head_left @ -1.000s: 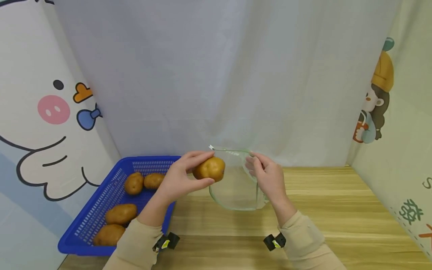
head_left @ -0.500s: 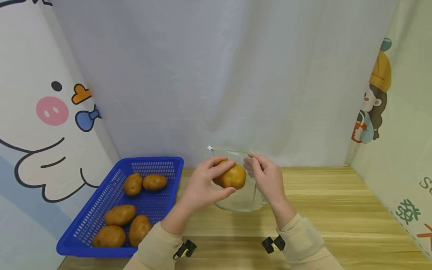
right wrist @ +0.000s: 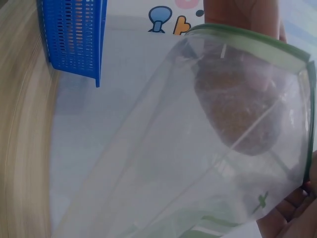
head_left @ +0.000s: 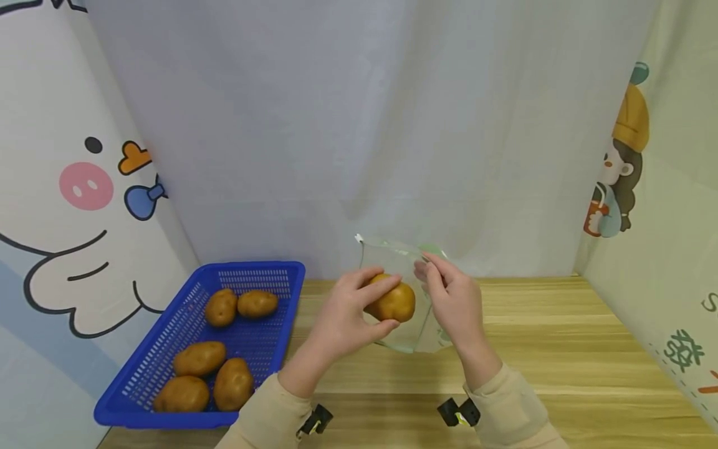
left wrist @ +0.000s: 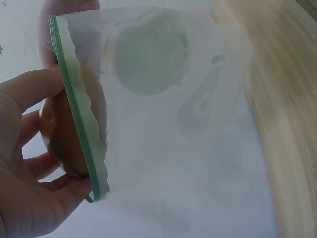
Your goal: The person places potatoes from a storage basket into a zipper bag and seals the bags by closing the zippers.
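My left hand (head_left: 343,315) grips a brown potato (head_left: 401,303) between fingers and thumb. Its leading end lies in the mouth of a clear zip bag (head_left: 405,340) with a green seal strip (left wrist: 74,101). Through the film in the right wrist view, the potato (right wrist: 237,111) shows below the bag's rim, fingers still on it. My right hand (head_left: 459,302) pinches the bag's rim on the right side and holds it up above the table. A white slider tab (head_left: 359,238) sits at the rim's left corner. Green printing marks the bag's front.
To the left stands a blue perforated basket (head_left: 294,312) holding several potatoes (head_left: 200,358). Below the hands is a wood-grain table (head_left: 550,362). A pale curtain (head_left: 449,156) hangs behind, with printed cloths at both sides.
My left hand has carried the potato rightward from beside the bag into its mouth. The right hand has shifted slightly right with the rim, and the bag has tilted.
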The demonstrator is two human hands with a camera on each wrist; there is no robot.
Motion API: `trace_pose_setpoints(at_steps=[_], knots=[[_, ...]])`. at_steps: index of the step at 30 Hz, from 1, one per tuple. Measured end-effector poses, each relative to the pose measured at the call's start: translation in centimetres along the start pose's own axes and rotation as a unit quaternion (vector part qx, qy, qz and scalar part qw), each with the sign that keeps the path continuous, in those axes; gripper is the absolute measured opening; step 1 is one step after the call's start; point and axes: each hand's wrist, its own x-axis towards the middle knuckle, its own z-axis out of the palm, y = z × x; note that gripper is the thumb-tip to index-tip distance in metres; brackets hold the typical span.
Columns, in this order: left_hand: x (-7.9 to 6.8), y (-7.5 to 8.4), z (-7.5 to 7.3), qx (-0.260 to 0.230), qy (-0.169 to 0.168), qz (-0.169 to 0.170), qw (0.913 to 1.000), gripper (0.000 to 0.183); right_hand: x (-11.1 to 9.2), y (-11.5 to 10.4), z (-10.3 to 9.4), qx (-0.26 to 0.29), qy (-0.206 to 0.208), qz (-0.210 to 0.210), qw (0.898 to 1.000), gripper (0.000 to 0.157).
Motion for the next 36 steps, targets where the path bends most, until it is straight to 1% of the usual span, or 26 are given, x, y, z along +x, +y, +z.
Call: trace_pose_setpoints(at_steps=[8,12,16,19,23,26,28,32,33,36], knots=[[0.0,-0.2,0.3,0.006,-0.013,-0.01,0.9999,0.063,0.0,0.0,-0.1,-0.005,0.002,0.005,1.0,0.031],[-0.1,-0.4,0.6,0.002,-0.022,-0.01,0.9997,0.064,0.2,0.1,-0.2,-0.033,0.011,-0.011,0.999,0.031],[-0.3,-0.7,0.8,-0.007,-0.022,0.004,0.9997,0.068,0.3,0.3,-0.1,-0.058,0.012,-0.016,0.998,0.031],[-0.4,-0.8,0.9,-0.019,-0.009,0.024,0.9995,0.068,0.4,0.5,0.0,-0.063,0.011,-0.016,0.998,0.032],[-0.5,-0.9,0.9,-0.039,0.021,0.047,0.9979,0.063,0.5,0.8,0.0,-0.072,0.019,-0.021,0.997,0.032],[-0.8,-1.0,0.7,-0.049,0.044,0.05,0.9965,0.059,0.6,1.1,0.1,-0.072,0.025,-0.016,0.997,0.031],[-1.1,-1.2,0.6,-0.06,0.062,0.047,0.9952,0.057,0.7,1.2,0.1,-0.065,0.03,-0.008,0.997,0.031],[-2.0,-1.8,0.2,-0.079,0.086,0.028,0.9928,0.055,0.7,1.3,0.1,-0.05,0.035,0.006,0.998,0.031],[-2.3,-2.1,0.1,-0.083,0.088,0.019,0.9925,0.055,0.7,1.3,0.1,-0.048,0.035,0.008,0.998,0.031],[-3.5,-2.9,-0.5,-0.074,0.088,-0.01,0.9934,0.055,0.6,1.3,0.1,-0.044,0.034,0.009,0.998,0.031]])
